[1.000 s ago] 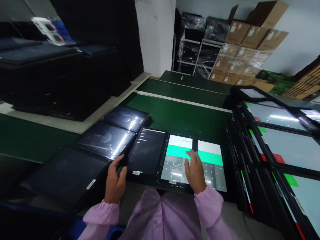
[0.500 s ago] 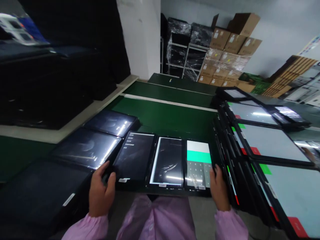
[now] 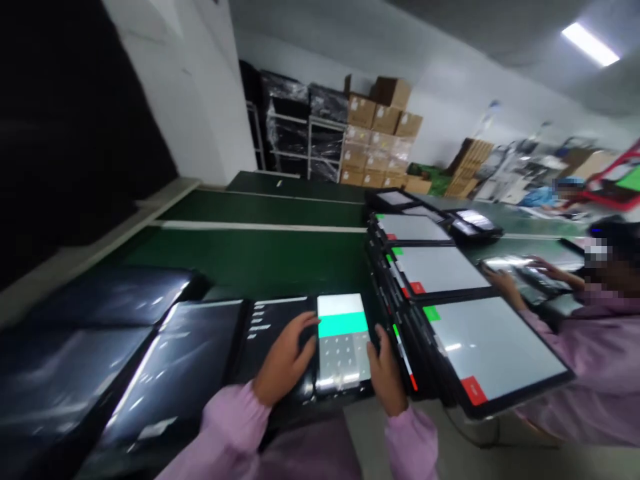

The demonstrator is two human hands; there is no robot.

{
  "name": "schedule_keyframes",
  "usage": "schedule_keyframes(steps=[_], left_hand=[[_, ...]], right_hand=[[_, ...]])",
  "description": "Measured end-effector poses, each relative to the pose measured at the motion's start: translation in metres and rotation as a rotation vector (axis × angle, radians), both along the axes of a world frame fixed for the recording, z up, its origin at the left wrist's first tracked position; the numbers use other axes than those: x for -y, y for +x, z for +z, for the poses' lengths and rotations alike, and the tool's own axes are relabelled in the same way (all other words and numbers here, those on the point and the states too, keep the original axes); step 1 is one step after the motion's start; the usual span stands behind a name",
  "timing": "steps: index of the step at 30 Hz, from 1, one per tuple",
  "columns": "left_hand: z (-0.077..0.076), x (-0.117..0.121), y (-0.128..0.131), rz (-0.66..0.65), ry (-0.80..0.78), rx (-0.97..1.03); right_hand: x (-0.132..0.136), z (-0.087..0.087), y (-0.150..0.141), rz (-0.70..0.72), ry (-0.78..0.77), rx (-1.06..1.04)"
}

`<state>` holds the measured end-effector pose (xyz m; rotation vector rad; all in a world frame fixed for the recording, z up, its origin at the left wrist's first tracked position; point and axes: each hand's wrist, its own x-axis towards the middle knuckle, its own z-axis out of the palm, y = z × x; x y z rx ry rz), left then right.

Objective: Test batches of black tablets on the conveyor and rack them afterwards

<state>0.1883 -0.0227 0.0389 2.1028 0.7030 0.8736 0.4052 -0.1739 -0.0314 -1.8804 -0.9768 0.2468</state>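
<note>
One keypad tablet [image 3: 343, 343], its screen showing white, bright green and grey bands, is lying flat at the near edge of a green table [image 3: 280, 257], between two bare hands. Left hand [image 3: 286, 360]: fingertips are reaching its left edge, thumb and fingers standing apart; whether they are gripping, one cannot tell. Right hand [image 3: 387, 373]: thumb and forefinger are spreading at its right edge, grip likewise impossible to tell. One menu tablet [image 3: 270, 323], dark with small white text, is lying just left, partly hidden by the left hand. One dark tablet [image 3: 203, 353] is lying beside that, farther left; more dark tablets [image 3: 117, 293] are lying at far left. Three stacks of white-screened tablets [image 3: 443, 270], green and red patches at their corners, are standing at right, near to far. One co-worker [image 3: 595, 340] in pink is sitting or standing beyond them. Cardboard boxes [image 3: 375, 157] are standing stacked by the far wall.
</note>
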Motion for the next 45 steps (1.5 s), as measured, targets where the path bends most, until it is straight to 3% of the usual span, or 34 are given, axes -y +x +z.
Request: schedule_keyframes(steps=[4,9,20,25,31,36,40,42,45], left_hand=[[0.006,-0.006,0.039,-0.212,0.146,-0.154],[-0.002,-0.004,0.074,-0.285,0.296,-0.335],[-0.012,-0.003,0.09,-0.304,0.41,-0.41],[-0.003,-0.002,0.081,-0.285,0.386,-0.398],[0.01,-0.005,0.038,-0.164,0.281,-0.348],[0.007,-0.004,0.01,-0.126,0.246,-0.361],[0.002,0.003,0.004,-0.134,0.244,-0.346],[-0.001,0.007,0.006,-0.154,0.259,-0.334],[-0.006,0.012,0.011,-0.199,0.289,-0.352]], right_hand=[[-0.012,0.011,0.008,0.119,0.074,0.11],[-0.023,0.013,0.012,0.149,0.087,0.224],[-0.045,0.008,0.016,0.121,0.059,0.358],[-0.045,0.009,0.014,0.123,0.05,0.357],[-0.031,0.02,0.006,0.096,0.094,0.279],[-0.027,0.03,-0.021,0.271,0.107,0.248],[-0.033,0.031,-0.04,0.395,0.072,0.296],[-0.035,0.03,-0.039,0.392,0.061,0.307],[-0.036,0.026,-0.023,0.269,0.072,0.316]])
